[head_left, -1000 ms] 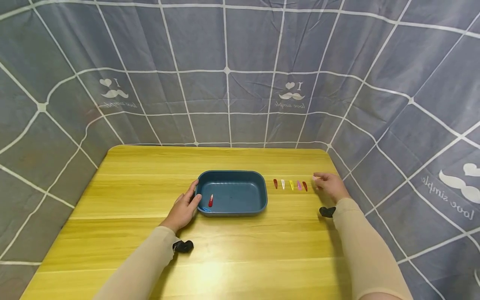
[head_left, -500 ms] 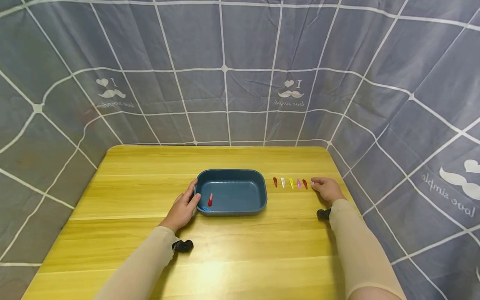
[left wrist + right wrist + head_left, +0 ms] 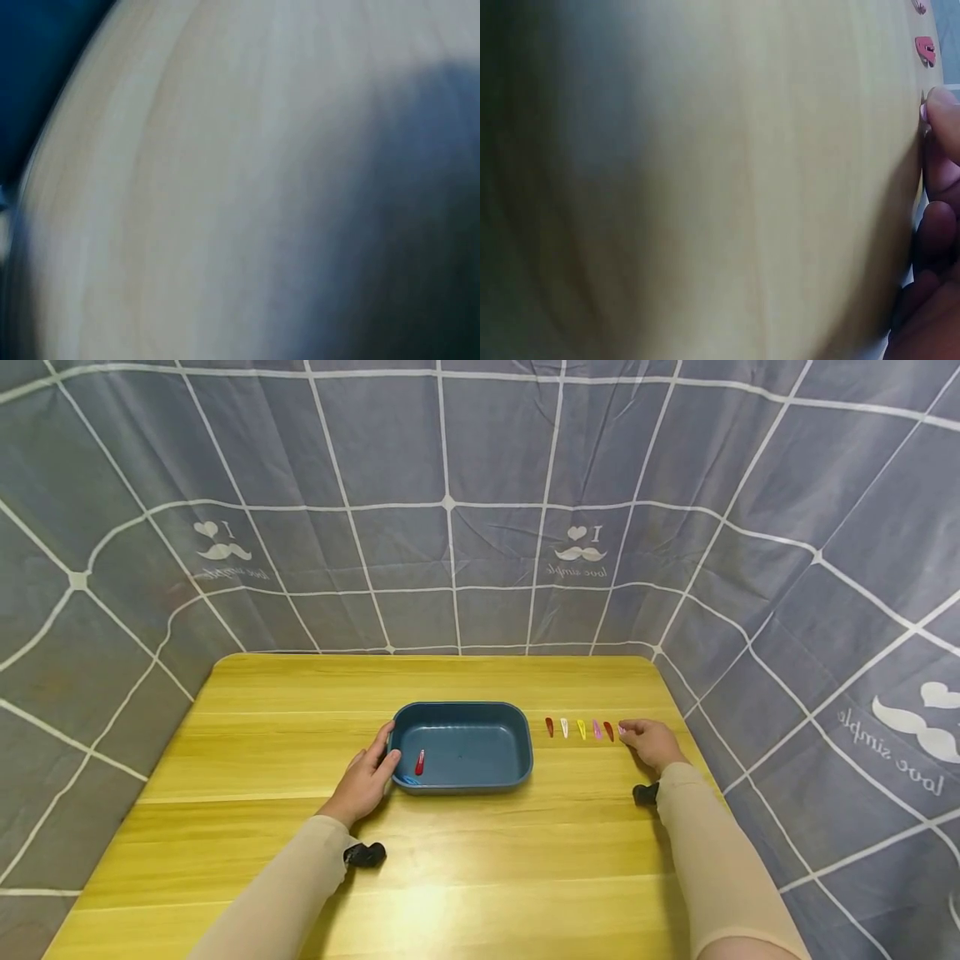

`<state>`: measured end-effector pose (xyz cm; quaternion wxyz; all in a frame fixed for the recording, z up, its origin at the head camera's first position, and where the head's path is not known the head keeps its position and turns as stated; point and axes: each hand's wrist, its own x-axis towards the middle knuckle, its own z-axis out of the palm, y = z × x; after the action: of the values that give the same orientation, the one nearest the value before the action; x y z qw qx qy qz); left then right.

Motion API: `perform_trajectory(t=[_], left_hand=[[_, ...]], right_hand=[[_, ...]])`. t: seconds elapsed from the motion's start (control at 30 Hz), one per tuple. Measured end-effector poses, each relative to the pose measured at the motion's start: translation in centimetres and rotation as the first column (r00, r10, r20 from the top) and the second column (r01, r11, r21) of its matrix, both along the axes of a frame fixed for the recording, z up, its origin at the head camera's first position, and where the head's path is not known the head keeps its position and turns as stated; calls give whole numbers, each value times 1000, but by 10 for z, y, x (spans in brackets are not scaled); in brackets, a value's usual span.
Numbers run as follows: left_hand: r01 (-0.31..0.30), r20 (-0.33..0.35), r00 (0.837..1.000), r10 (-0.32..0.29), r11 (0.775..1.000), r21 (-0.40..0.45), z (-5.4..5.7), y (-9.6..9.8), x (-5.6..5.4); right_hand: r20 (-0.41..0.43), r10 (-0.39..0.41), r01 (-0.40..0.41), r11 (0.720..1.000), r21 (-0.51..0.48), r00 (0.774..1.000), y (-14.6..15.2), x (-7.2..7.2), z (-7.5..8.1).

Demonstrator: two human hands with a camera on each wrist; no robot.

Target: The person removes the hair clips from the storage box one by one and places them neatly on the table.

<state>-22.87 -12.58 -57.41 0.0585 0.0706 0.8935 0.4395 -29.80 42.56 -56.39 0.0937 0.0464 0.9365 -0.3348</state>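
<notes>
My left hand (image 3: 362, 781) rests against the left end of a dark blue tray (image 3: 529, 760), its fingers and thumb spread along the rim. A red hair clip (image 3: 420, 763) and a blue hair clip (image 3: 410, 780) lie inside that tray near its left end. To the right of it my right hand (image 3: 652, 743) pinches a small pinkish-purple hair clip (image 3: 622, 729) at the table surface, partly hidden by the fingertips. In the right wrist view the thumb (image 3: 943, 112) covers most of this clip; a red clip (image 3: 925, 50) lies just beyond it.
A row of hair clips lies between tray and right hand: dark red (image 3: 550, 727), white (image 3: 565, 727), yellow (image 3: 581, 729), purple (image 3: 597, 729) and another dark red one (image 3: 609, 732). Grey checked curtains (image 3: 495, 552) surround the wooden table (image 3: 480, 877) at back and sides.
My right hand has moved slightly left and down with the pinkish clip, bringing it beside the last dark red clip. The left hand and tray have stayed in place.
</notes>
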Motion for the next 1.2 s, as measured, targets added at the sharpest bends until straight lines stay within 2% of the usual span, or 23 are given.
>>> perform_trajectory(t=[0.63, 1.2], left_hand=[[-4, -20, 1000, 4, 1000, -14, 0, 3, 0], [-10, 11, 1000, 10, 1000, 0, 1, 1, 4]], right_hand=[[-26, 7, -6, 1000, 12, 1000, 2, 4, -3], [-18, 4, -4, 1000, 9, 1000, -3, 5, -2]])
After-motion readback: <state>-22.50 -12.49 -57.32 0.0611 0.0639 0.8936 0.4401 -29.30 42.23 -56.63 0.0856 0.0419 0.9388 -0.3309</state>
